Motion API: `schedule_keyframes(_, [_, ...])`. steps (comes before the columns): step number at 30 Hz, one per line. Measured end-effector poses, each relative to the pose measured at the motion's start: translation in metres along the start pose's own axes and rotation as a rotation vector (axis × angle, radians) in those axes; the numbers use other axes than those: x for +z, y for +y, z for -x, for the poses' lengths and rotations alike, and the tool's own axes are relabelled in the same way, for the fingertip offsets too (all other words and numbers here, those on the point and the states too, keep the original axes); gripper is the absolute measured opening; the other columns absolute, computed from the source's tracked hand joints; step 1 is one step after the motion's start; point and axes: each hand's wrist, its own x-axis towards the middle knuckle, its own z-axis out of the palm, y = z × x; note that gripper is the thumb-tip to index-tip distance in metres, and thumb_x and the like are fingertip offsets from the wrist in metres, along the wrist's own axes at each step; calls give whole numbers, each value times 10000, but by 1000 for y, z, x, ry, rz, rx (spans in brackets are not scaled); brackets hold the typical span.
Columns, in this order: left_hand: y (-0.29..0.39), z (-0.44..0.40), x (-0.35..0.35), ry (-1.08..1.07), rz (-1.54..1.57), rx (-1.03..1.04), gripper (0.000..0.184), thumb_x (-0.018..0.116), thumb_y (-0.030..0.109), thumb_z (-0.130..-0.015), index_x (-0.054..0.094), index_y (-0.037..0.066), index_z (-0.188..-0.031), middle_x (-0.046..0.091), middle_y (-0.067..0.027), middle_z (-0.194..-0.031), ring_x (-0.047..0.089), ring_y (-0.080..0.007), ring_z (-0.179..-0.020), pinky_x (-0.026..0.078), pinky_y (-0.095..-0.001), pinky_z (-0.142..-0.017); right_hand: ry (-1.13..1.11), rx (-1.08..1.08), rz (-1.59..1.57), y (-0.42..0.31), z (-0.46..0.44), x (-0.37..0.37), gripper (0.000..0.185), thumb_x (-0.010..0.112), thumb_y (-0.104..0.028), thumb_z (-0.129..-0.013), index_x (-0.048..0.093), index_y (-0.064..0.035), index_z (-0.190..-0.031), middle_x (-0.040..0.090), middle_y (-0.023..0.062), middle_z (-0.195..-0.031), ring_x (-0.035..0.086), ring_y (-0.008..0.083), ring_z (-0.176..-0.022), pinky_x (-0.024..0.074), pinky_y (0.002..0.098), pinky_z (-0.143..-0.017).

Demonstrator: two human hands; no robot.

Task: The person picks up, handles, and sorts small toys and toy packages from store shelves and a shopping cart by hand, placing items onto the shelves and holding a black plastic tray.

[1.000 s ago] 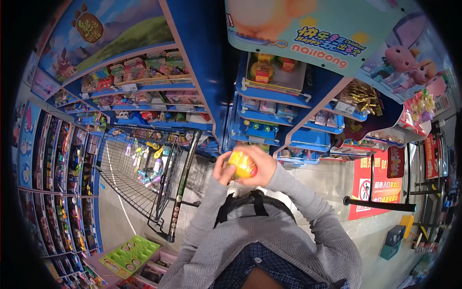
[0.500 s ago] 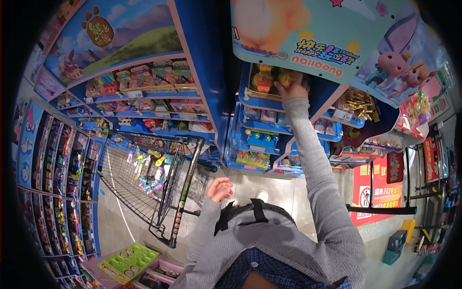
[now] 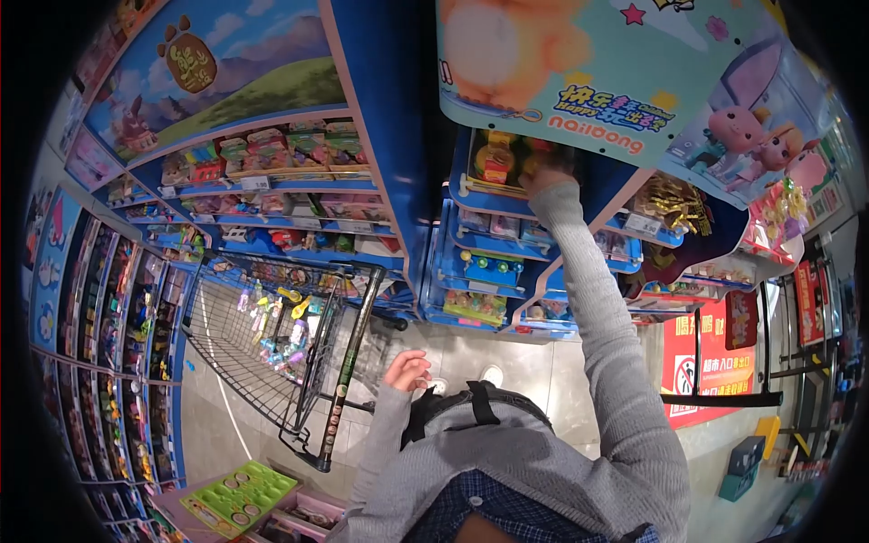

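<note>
My right hand (image 3: 549, 172) reaches into the upper shelf bay under the nailoong sign. It is at the right-hand toy packs there, but shadow and blur hide its fingers, so its grip cannot be made out. Just left of it stands a yellow-and-red toy pack (image 3: 497, 161) on the blue shelf (image 3: 493, 199). My left hand (image 3: 407, 371) hangs in front of my waist, fingers loosely bent and apart, with nothing in it. To its left is the handle (image 3: 347, 362) of a shopping cart.
The wire cart (image 3: 244, 339) stands at left with small colourful items visible through its mesh. Toy shelves (image 3: 272, 185) line the front and left. A green moulded tray (image 3: 237, 498) lies at lower left. A red floor sign (image 3: 711, 362) and a black metal rail (image 3: 724, 399) are at right.
My right hand has shifted slightly and is more blurred and shadowed now. My left hand has dropped a little and its fingers are more bent. The view has shifted slightly.
</note>
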Motion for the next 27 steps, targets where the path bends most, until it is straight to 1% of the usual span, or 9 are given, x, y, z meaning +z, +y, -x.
schedule_keyframes(6, [9,-11,14,-91,-10,-16,269,523,110,-794,454,35,-1043,543,-61,-865,531,-126,-701,434,-220,-572,-23,-25,22,1,4,-14,402,573,-259,-738,464,-56,-1067,476,194,-1073,452,350,-1001,430,381,-785])
schedule_keyframes(8, [14,-12,16,-86,2,-7,273,524,105,-791,451,35,-1045,543,-62,-866,531,-133,-700,433,-231,-564,401,-116,-209,3,27,-17,368,578,-229,-735,494,-54,-1048,503,190,-1025,487,347,-941,404,387,-804])
schedule_keyframes(10, [14,-15,9,-92,8,-1,279,529,102,-788,450,37,-1048,543,-64,-865,533,-139,-696,431,-241,-556,253,-59,-358,6,72,-38,346,563,-194,-740,494,-31,-1038,493,198,-1026,491,353,-911,400,386,-794])
schedule_keyframes(13, [11,-16,-3,-35,13,-11,291,541,96,-777,453,44,-1050,547,-65,-866,539,-139,-691,437,-241,-559,-32,-76,-697,38,159,9,189,517,-151,-754,531,-3,-871,558,174,-750,548,292,-703,435,350,-631])
schedule_keyframes(16, [-3,-20,-17,4,-9,-53,290,559,103,-766,469,51,-1037,554,-56,-852,544,-133,-676,447,-242,-548,-608,299,-630,78,300,71,197,525,-190,-772,560,3,-790,583,148,-680,568,262,-614,445,334,-564])
schedule_keyframes(17, [-2,-20,-16,41,-28,-89,288,584,119,-752,489,63,-1018,561,-41,-828,546,-119,-654,450,-234,-531,-591,263,-513,96,360,94,207,534,-208,-760,570,-5,-785,595,148,-697,582,261,-646,454,338,-589])
schedule_keyframes(19, [-12,-29,-19,69,-40,-109,282,589,124,-747,498,69,-1008,562,-36,-821,545,-113,-648,447,-227,-526,-686,506,-477,90,433,76,237,527,-243,-749,578,-15,-787,587,165,-692,585,277,-670,453,349,-611])
schedule_keyframes(22, [-8,-29,-6,108,-133,-158,260,569,144,-767,505,71,-1008,560,-43,-849,544,-100,-671,445,-225,-551,-641,742,-486,155,602,138,244,529,-247,-734,574,-11,-779,580,185,-718,563,293,-639,438,354,-594])
schedule_keyframes(27, [7,-41,35,-96,-227,-185,239,531,145,-783,506,70,-1009,539,-17,-835,512,-67,-700,411,-179,-585,-694,674,-496,168,598,134,242,529,-244,-734,573,-11,-779,578,184,-716,560,289,-635,436,352,-590])
